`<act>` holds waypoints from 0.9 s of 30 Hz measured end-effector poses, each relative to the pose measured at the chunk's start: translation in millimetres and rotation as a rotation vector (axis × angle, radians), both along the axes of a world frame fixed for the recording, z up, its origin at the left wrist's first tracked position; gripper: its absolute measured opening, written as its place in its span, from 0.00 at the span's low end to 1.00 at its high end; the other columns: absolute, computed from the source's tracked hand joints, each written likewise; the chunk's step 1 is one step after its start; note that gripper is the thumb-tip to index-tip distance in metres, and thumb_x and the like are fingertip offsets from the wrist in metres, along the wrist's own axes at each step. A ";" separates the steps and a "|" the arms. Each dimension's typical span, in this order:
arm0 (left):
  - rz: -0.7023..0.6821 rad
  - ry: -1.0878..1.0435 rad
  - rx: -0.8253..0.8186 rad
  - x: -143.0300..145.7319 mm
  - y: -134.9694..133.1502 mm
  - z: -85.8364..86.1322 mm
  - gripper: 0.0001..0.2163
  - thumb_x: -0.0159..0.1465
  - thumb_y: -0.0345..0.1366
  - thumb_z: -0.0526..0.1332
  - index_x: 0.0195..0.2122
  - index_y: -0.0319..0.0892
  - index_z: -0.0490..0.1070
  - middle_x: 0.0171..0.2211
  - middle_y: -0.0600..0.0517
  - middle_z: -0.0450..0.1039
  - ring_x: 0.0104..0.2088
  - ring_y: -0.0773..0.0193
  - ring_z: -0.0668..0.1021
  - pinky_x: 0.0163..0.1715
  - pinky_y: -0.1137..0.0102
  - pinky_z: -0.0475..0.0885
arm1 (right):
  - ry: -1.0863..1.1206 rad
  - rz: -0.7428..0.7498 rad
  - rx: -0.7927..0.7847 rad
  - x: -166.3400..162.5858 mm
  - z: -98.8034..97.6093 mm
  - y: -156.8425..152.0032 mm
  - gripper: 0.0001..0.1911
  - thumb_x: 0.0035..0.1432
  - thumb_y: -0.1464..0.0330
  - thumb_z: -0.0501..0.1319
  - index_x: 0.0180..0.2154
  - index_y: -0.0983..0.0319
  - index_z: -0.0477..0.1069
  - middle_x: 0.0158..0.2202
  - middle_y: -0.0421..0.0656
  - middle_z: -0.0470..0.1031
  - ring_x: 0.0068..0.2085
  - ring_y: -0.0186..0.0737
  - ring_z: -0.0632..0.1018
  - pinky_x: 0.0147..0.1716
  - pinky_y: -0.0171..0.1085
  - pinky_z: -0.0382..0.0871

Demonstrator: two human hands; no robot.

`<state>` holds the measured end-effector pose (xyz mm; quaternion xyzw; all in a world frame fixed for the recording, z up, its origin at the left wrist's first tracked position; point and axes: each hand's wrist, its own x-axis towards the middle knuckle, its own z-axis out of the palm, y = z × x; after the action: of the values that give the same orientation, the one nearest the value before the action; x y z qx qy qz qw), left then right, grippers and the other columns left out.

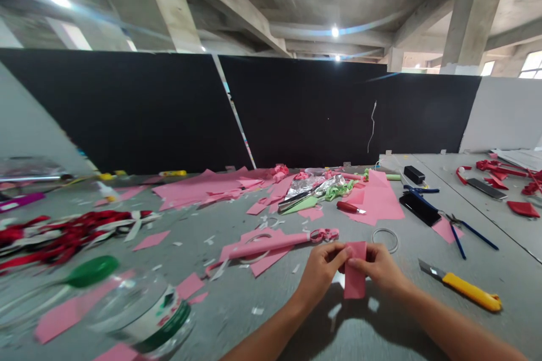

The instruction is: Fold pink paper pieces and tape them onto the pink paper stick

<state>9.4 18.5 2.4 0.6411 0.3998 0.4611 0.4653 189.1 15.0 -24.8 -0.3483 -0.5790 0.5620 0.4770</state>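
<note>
A narrow strip of pink paper (354,285) is pinched between both my hands, above the grey table. My left hand (324,268) grips its left edge, thumb on the near face. On the other edge, the thumb and fingers of my right hand (381,265) are closed. My hidden fingertips lie behind the paper. Just beyond them is a rolled pink paper piece (271,243) with a curled pink end (325,234). A roll of clear tape or ring (386,230) lies behind my right hand. Right of that hand rests a yellow utility knife (472,291), blade out.
Blue-handled pliers (472,231), a black phone (419,207) and a red-handled cutter (350,207) lie to the right and beyond. Pink sheets (203,187) spread along the black partition (305,118). A clear bottle (146,310) and red ribbons (63,231) are at left.
</note>
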 end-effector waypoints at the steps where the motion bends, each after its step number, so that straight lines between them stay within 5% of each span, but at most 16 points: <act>1: 0.000 0.002 0.005 -0.3 0.6 -0.9 0.19 0.64 0.52 0.68 0.28 0.40 0.80 0.24 0.51 0.75 0.25 0.62 0.73 0.28 0.69 0.69 | -0.002 -0.001 0.009 -0.1 -1.1 0.6 0.21 0.55 0.51 0.76 0.38 0.62 0.84 0.32 0.45 0.79 0.32 0.41 0.76 0.37 0.43 0.73; 17: -0.024 -0.022 -0.009 0.3 2.5 -4.1 0.16 0.63 0.50 0.69 0.31 0.41 0.81 0.26 0.49 0.76 0.26 0.61 0.73 0.29 0.68 0.70 | -0.024 -0.028 0.057 -3.2 -2.9 1.0 0.14 0.56 0.57 0.74 0.34 0.61 0.84 0.29 0.44 0.79 0.30 0.40 0.75 0.34 0.40 0.72; 27: -0.016 0.019 0.030 -0.1 4.4 -9.0 0.17 0.66 0.49 0.65 0.31 0.40 0.80 0.28 0.48 0.76 0.29 0.60 0.74 0.31 0.68 0.69 | -0.041 -0.036 0.044 -2.7 -2.2 -1.4 0.18 0.55 0.55 0.75 0.38 0.63 0.84 0.33 0.45 0.82 0.33 0.40 0.77 0.37 0.40 0.72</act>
<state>9.3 22.9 -6.6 0.6555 0.3921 0.4571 0.4557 186.4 13.7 -27.0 -0.3594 -0.5946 0.5333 0.4826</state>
